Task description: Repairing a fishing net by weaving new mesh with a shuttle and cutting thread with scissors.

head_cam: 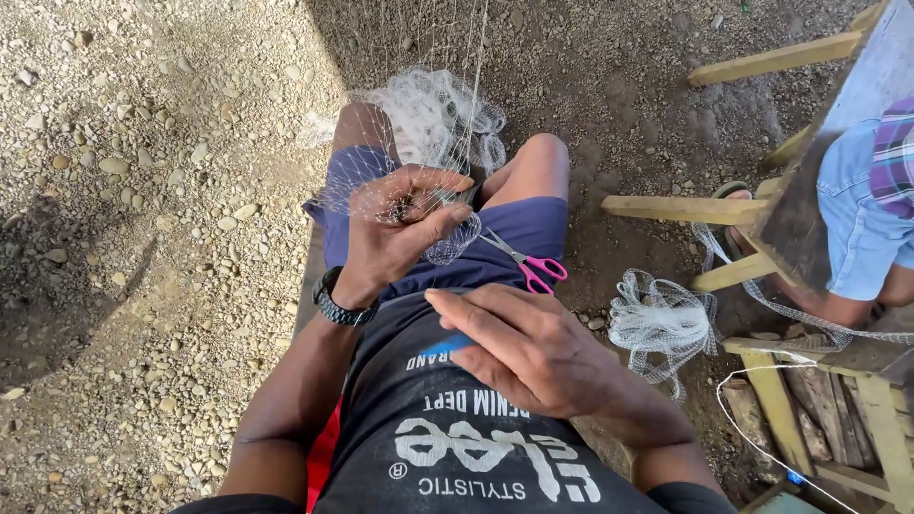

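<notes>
My left hand (400, 224) is raised over my lap, fingers pinched on a fold of fine white fishing net (428, 119) that stretches up and bunches over my knees. A black watch sits on that wrist. My right hand (528, 347) rests against my dark shirt and grips a blue netting needle (446, 345), of which only the tip shows. Pink-handled scissors (533, 266) lie on my blue shorts, just beyond the right hand.
Gravel ground spreads to the left. A second bundle of white net (657, 324) lies on the dirt at my right. A wooden bench frame (752, 214) stands there, with another person in blue denim shorts (857, 224) seated at the right edge.
</notes>
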